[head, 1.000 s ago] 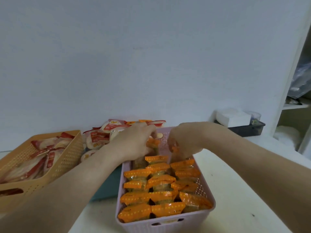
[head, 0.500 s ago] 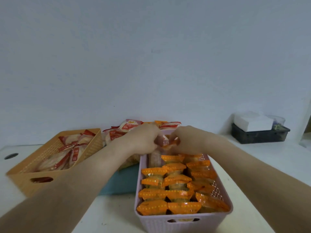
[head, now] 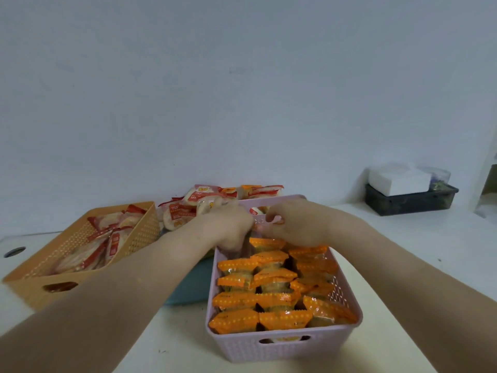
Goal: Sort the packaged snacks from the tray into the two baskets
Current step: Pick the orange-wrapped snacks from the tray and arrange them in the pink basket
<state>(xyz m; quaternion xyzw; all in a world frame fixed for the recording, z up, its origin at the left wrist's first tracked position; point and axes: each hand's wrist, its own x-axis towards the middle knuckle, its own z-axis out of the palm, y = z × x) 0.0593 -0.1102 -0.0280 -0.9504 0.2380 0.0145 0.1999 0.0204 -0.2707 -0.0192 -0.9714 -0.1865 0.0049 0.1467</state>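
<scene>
A lilac basket point(head: 285, 343) stands in front of me, packed with rows of orange-wrapped snacks point(head: 274, 278). My left hand point(head: 231, 227) and my right hand point(head: 295, 224) meet over its far end. Both have curled fingers pinching a snack packet point(head: 277, 220) that is mostly hidden; only a red-orange edge shows. A tan basket point(head: 35, 281) on the left holds red-and-white wrapped snacks point(head: 107, 238). Between the baskets a teal tray point(head: 191, 286) carries a heap of red-and-white packets point(head: 188, 208) at the back.
A black bin point(head: 408, 200) with a white box point(head: 398, 179) on it sits at the back right by the wall. A round hole point(head: 14, 251) is in the white tabletop at the far left. The wall runs close behind the tray.
My hands came together at the far end of the lilac basket, and the left hand has dipped toward its far left corner. The camera view shifted, so the baskets sit further right.
</scene>
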